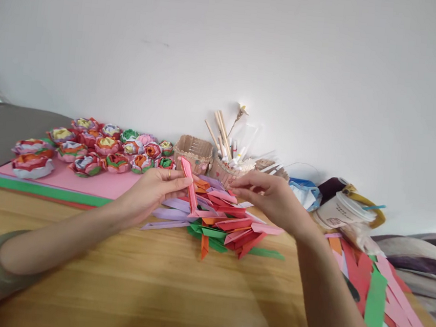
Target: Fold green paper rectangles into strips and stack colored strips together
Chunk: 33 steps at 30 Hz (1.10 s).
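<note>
In the head view, my left hand [156, 191] pinches a folded pink paper piece [188, 186], held upright between thumb and fingers. Opposite it, my right hand [267, 191] hovers over the paper pile with thumb and fingertips drawn together. Whatever is between those fingertips, if anything, is too small to make out. Below both hands lies a heap of folded paper pieces [235, 224] in red, pink, purple, green and orange.
Several folded paper flowers [106, 145] sit on stacked coloured sheets [61, 184] at the left. Behind stand a basket [192, 148] and a holder of sticks and markers [225, 172]. Rightward are a white cup [342, 210] and loose paper strips [377, 297] on the wooden table [144, 290].
</note>
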Each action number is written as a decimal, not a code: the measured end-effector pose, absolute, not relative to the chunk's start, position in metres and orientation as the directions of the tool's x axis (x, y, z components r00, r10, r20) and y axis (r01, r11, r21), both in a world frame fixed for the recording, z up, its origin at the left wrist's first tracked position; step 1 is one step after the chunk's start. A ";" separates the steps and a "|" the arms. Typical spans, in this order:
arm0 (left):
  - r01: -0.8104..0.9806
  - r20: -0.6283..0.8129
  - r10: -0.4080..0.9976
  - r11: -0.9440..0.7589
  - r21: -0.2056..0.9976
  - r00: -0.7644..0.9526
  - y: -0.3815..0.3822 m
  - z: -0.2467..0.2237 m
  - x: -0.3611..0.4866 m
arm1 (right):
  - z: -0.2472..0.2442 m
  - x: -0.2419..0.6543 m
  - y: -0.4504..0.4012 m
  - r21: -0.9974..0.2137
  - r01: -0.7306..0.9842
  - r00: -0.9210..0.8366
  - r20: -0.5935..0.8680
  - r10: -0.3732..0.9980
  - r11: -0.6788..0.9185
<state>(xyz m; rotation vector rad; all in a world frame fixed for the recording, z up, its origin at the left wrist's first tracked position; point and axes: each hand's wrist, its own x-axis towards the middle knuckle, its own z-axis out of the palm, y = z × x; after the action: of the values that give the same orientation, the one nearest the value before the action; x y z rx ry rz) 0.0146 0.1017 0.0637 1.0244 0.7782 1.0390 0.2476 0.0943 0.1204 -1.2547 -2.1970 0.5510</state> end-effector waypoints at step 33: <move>-0.262 -0.090 0.943 0.179 0.948 0.321 0.104 0.059 0.014 | 0.100 0.219 0.087 -0.100 0.804 -0.594 -0.139 0.792 0.585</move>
<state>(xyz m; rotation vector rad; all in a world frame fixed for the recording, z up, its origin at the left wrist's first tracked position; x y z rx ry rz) 0.0139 0.1042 0.0585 1.0305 0.8378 1.0096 0.2193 0.0866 0.0999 -1.4467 -2.8671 0.2458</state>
